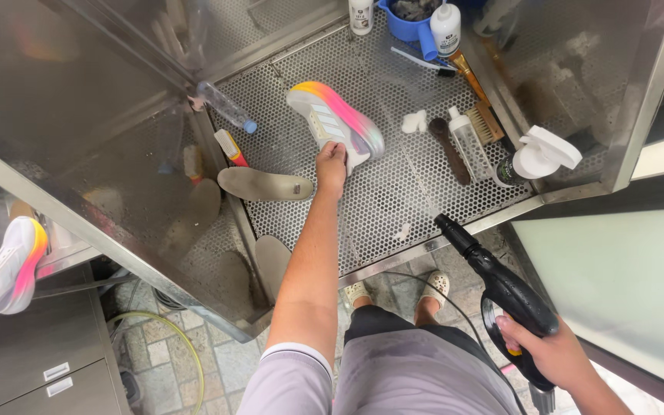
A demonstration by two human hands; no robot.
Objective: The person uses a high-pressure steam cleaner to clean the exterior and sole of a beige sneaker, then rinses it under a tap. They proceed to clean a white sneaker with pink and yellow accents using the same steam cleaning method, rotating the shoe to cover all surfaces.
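A white sneaker (337, 121) with a pink-to-yellow sole lies tipped on its side on the perforated metal tabletop (393, 192). A black nozzle gun (501, 292) points toward the sneaker.

A shiny stainless-steel booth (78, 115) with a perforated metal floor (393, 192) stands over mottled stone floor tiles (155, 353), beside grey metal drawers (32, 361).

Just one view here, head-mounted, looking steeply down past the wearer's torso and feet to the floor. It faces forward into a perforated steel bench (393, 200), fairly close, roughly arm's reach, nothing cross-checked by another camera.
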